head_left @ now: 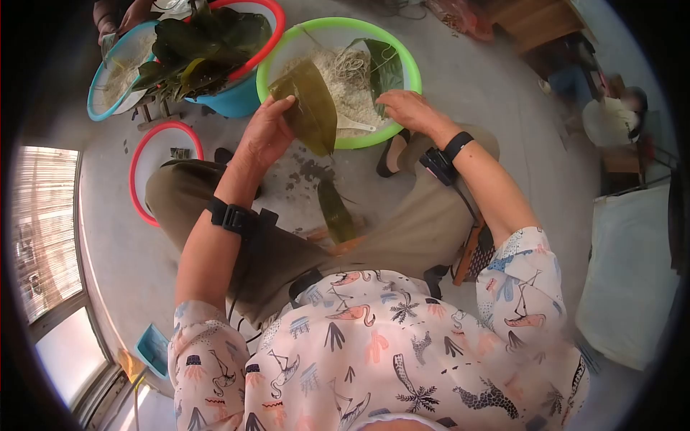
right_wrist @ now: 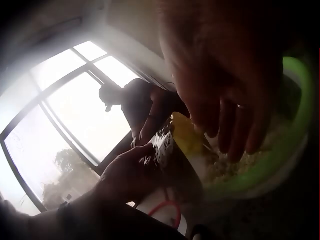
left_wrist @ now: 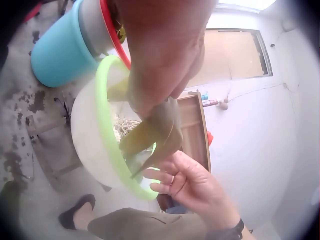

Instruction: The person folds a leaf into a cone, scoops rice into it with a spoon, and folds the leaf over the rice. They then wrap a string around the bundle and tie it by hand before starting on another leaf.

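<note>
My left hand [head_left: 269, 131] pinches a broad olive-green leaf [head_left: 310, 108] by its edge, between thumb and fingers. The leaf hangs over the near left side of a white basin with a green rim [head_left: 410, 61]. White rice [head_left: 327, 66] fills the basin, with a bundle of thin strings [head_left: 352, 66] on top and a white spoon [head_left: 356, 125] near the front. At the right rim, my right hand [head_left: 417, 113] has loosely bent fingers and holds nothing visible. Close beyond its fingertips, another dark green leaf [head_left: 387, 68] lies against the basin's inner wall.
A blue bucket [head_left: 233, 99] stands left of the basin, below a red-rimmed basin piled with leaves [head_left: 201, 43]. Another person's hands [head_left: 133, 16] are near a blue-rimmed basin [head_left: 98, 108]. A red-rimmed basin [head_left: 134, 179] holds a small wrapped bundle. One leaf [head_left: 334, 212] lies between the legs.
</note>
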`<act>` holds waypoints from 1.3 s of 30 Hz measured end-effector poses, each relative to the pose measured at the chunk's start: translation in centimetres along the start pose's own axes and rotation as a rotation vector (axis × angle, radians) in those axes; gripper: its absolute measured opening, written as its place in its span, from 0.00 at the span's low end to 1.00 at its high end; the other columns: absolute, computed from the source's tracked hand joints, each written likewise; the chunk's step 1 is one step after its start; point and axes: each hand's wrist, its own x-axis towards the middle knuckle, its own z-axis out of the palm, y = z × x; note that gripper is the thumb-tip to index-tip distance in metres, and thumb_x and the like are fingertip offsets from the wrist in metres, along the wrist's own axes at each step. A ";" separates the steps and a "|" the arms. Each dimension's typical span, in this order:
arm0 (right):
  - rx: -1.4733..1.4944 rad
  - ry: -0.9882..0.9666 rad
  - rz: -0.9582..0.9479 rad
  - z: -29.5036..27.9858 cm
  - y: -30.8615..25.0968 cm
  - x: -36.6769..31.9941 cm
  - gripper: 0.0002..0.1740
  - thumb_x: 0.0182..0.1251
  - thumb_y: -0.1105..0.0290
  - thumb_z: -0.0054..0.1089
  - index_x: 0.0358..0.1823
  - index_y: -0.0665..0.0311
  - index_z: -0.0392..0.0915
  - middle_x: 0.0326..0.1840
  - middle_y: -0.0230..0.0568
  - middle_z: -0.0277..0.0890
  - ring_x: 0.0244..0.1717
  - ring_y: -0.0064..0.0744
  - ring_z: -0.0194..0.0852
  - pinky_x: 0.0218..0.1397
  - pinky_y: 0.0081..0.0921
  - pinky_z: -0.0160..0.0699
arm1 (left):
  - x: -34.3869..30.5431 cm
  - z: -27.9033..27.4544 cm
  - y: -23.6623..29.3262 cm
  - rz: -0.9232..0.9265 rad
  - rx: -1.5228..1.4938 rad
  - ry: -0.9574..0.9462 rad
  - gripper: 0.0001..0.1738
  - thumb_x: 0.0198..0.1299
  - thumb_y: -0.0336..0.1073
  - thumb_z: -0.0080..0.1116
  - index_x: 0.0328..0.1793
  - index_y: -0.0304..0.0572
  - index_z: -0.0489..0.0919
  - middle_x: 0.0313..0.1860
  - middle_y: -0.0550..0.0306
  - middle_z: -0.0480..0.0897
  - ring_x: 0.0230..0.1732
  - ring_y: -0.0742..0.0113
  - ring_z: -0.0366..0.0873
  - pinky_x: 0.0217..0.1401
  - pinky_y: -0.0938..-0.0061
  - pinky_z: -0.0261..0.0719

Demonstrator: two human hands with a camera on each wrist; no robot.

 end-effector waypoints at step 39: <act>0.731 0.482 0.090 -12.8 -4.5 4.1 0.12 0.64 0.67 0.62 0.45 0.65 0.81 0.40 0.30 0.83 0.37 0.19 0.78 0.43 0.19 0.76 | 0.5 0.7 0.2 0.038 -0.030 -0.084 0.26 0.70 0.27 0.39 0.74 0.46 0.56 0.68 0.44 0.70 0.67 0.45 0.72 0.70 0.45 0.69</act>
